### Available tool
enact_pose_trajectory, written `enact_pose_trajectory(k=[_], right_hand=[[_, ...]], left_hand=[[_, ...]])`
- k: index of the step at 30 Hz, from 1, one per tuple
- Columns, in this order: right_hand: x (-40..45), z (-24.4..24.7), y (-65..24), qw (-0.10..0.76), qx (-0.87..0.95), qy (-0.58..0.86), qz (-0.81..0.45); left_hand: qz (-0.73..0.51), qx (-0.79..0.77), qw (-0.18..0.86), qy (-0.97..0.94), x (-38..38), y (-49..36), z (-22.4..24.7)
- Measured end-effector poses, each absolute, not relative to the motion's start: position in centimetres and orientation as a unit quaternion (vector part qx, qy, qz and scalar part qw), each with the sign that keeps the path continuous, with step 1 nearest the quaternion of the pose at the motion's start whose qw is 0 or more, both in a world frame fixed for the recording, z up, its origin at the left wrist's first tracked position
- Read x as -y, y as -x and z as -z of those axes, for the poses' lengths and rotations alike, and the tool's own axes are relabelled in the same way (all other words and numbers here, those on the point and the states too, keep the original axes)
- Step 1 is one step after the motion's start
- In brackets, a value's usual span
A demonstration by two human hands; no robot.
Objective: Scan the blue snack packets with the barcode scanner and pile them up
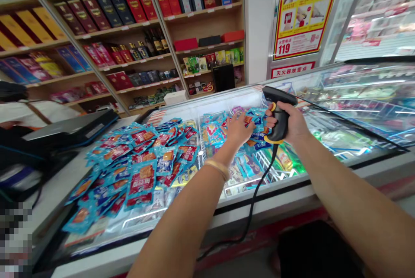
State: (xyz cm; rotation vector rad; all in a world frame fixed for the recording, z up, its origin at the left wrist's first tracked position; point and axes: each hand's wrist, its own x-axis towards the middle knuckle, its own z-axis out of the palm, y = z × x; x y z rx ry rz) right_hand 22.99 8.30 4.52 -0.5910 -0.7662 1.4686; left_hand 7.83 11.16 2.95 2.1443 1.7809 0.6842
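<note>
The step in hand appears to be sorting or picking out shiny blue-and-red plastic packets point(142, 179), spread across a glass-topped white freezer point(275, 207). The left hand point(238, 130) is at the right-hand packets; its grip cannot be confirmed. The right hand point(297, 123) is clamped around a black-and-yellow pistol-shaped scanner point(280, 123). The next move calls for separating one packet and keeping the cable free.

The glass-topped freezer point(292, 202) is carrying a loose heap of blue snack packets point(142, 178) across its left end; more packets point(257, 116), seemingly on the glass, are lying nearer the far edge.
</note>
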Motion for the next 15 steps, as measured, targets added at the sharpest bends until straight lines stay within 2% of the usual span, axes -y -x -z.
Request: enact_pose_trajectory(k=[6, 15], right_hand=[[-8.0, -4.5, -21.4, 0.638, 0.353, 0.265, -0.631], [-8.1, -5.4, -13.0, 0.557, 0.398, 0.238, -0.689]], left_hand=[[-0.243, -0.607, 0.037, -0.756, -9.6, -2.0, -4.2], [-0.257, -0.698, -0.076, -0.664, -9.1, 12.2, -5.5]])
